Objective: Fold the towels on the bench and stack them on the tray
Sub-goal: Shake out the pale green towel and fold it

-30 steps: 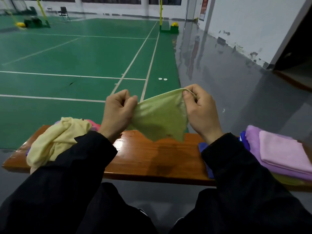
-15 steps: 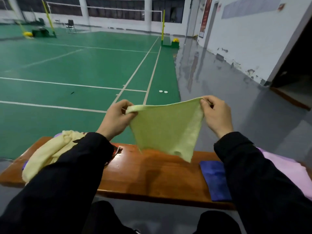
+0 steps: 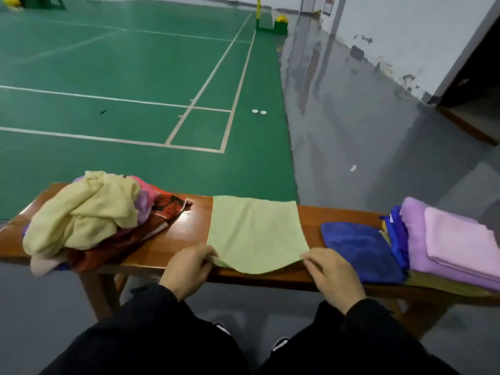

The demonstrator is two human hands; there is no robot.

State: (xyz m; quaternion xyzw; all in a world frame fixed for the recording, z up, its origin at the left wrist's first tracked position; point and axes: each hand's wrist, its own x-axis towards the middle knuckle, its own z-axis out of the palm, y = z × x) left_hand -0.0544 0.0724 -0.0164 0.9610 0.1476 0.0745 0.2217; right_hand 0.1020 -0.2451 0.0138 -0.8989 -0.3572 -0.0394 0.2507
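Both hands are pinching the near corners of the green towel (image 3: 257,234): the left hand (image 3: 188,269) is holding the left corner between thumb and fingers, the right hand (image 3: 332,277) the right corner, fingers curled over the hem. Half a second ago that grip was holding the towel up in the air, stretched between the hands and hanging free; now the cloth is lying spread flat across the wooden surface (image 3: 184,236), its near edge drooping slightly over the front lip between the two hands. Judging by this, the shaking-out is finished and the folding of this towel is about to begin, probably by carrying the pinched corners away toward the far edge. Just right of the right hand a folded blue towel (image 3: 359,250) is lying, and beyond it the stack of folded purple and pink towels (image 3: 454,239); the tray itself is not plainly showing under them. Left of the left hand, the heap of unfolded towels (image 3: 89,215) is still waiting.
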